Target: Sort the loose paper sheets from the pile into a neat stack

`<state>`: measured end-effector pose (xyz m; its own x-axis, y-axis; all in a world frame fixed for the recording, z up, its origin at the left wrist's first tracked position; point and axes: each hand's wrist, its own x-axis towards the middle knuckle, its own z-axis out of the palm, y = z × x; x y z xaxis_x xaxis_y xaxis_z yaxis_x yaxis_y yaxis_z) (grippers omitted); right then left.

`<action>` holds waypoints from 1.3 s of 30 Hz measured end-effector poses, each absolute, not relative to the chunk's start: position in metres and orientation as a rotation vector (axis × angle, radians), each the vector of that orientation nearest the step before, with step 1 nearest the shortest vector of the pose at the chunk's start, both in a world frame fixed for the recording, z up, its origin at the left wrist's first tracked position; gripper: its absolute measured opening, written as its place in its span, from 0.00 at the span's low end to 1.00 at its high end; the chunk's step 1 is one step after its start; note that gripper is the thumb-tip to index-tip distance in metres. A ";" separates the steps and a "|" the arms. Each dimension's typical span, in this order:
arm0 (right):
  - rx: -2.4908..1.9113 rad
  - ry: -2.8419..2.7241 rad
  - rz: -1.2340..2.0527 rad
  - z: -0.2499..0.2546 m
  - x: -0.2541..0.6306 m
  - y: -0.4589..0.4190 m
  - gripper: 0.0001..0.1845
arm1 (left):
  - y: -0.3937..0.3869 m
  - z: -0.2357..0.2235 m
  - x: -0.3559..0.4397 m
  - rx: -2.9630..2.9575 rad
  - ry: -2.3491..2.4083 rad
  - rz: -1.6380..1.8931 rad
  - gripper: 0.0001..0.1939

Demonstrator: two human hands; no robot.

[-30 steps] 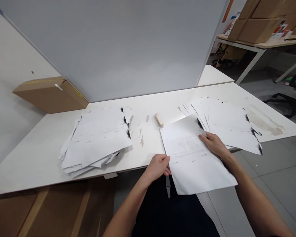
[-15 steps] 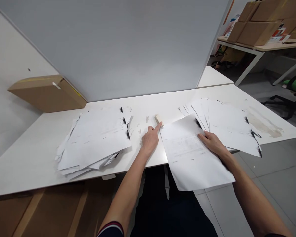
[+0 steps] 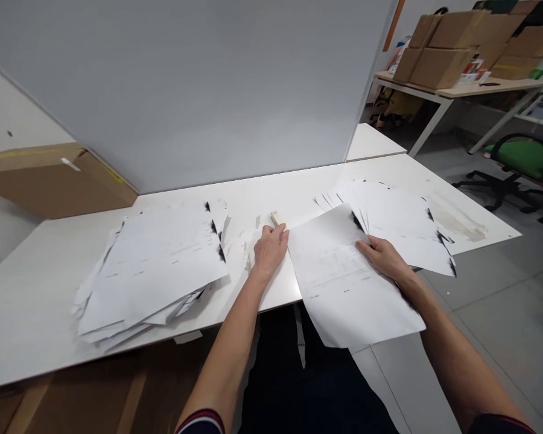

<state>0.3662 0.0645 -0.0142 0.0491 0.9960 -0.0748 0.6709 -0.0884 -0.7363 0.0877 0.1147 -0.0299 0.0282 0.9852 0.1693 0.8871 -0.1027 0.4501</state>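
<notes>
A small beige block-shaped stapler (image 3: 276, 217) lies on the white table, its near end covered by my left hand (image 3: 270, 248). The fingers of that hand are curled together over it, beside the top left corner of some printed paper (image 3: 339, 277). My right hand (image 3: 384, 258) pinches the right edge of this paper, thumb on top. The lower part of the paper sags over the table's front edge, and a black smudge marks its upper right edge. How many sheets are held I cannot tell.
A messy stack of printed papers (image 3: 154, 265) lies at the left, with fanned papers (image 3: 398, 223) at the right. A grey-white panel (image 3: 235, 90) stands behind, a cardboard box (image 3: 58, 181) at its left. Beyond are a green chair (image 3: 518, 160) and a desk with boxes (image 3: 443, 66).
My left index finger, stretched out on the stapler before, has drawn in and curled with the others near the paper's corner. My right hand keeps its hold. The view has turned slightly right.
</notes>
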 end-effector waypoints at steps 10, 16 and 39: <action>-2.096 -1.173 0.505 0.024 0.480 0.090 0.17 | 0.129 -0.029 0.097 2.042 2.119 0.586 0.16; -2.280 -1.110 0.316 0.001 0.543 0.117 0.16 | 0.102 -0.035 0.067 2.075 2.158 0.613 0.16; -1.048 -2.120 0.609 -0.047 0.203 0.054 0.14 | 0.014 -0.008 -0.036 2.238 2.410 0.439 0.11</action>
<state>0.2033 0.0538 -0.0473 -0.4399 0.8182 0.3702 0.4971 0.5651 -0.6585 -0.0360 0.0136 -0.0084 -0.0814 0.9491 0.3044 0.9954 0.0621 0.0724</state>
